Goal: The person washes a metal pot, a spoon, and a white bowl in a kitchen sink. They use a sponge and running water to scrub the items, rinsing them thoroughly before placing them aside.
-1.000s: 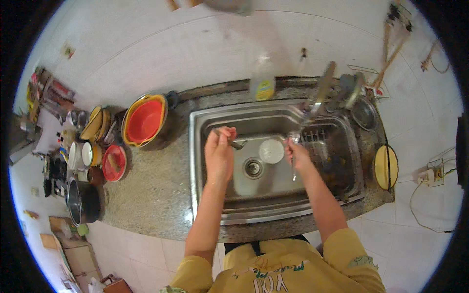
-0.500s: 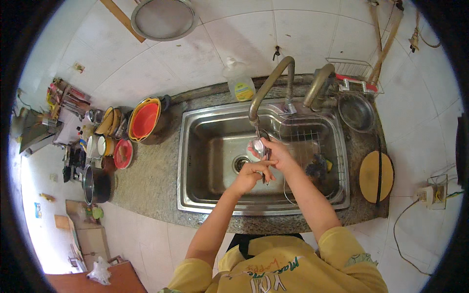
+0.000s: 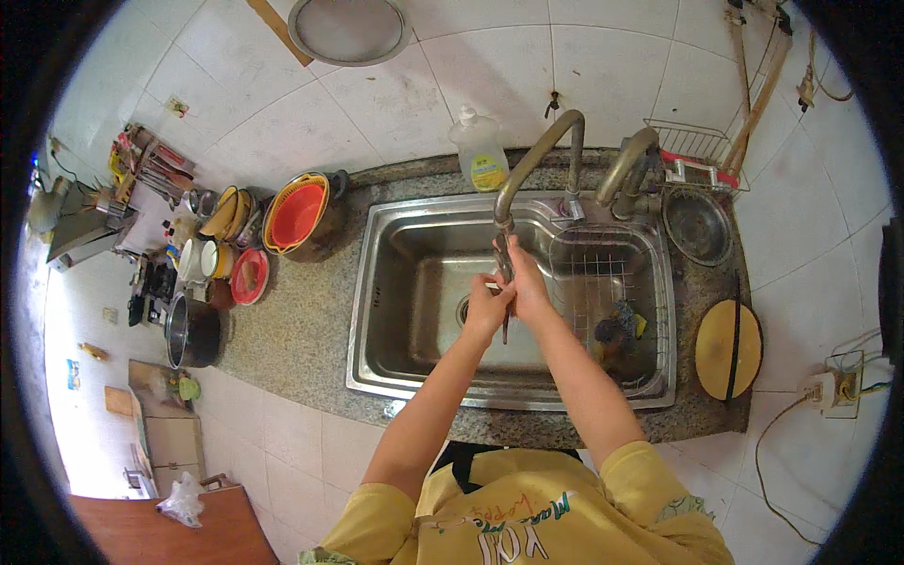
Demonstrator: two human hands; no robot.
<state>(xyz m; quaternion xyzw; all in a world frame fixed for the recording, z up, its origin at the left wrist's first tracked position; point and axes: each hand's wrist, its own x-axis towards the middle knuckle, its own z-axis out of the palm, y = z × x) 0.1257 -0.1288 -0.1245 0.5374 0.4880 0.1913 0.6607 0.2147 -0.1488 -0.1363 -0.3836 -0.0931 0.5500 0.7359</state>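
Observation:
Both hands are together over the sink [image 3: 363,311], just under the mouth of the curved faucet [image 3: 516,174]. My right hand [image 3: 529,284] is wrapped around slim, dark utensils [image 3: 506,325], whose thin ends stick out below the fingers. What heads they have is hidden by the hands. My left hand [image 3: 486,306] presses its bent fingers against the same utensils from the left side. On the right of the basin lies a wire rack [image 3: 593,268], and near it a dark scouring pad [image 3: 612,330] with a yellow-green edge.
Behind the sink stands a clear soap bottle [image 3: 483,160]. A metal bowl [image 3: 697,226] and a round wooden board [image 3: 716,350] sit at the right. On the left counter are a red basin [image 3: 296,224], a red plate [image 3: 250,292] and a dark pot [image 3: 195,330].
My hands have drawn together and moved up toward the faucet mouth. The shiny rounded utensil head seen in my right hand earlier is now hidden, and the left fingers have closed in.

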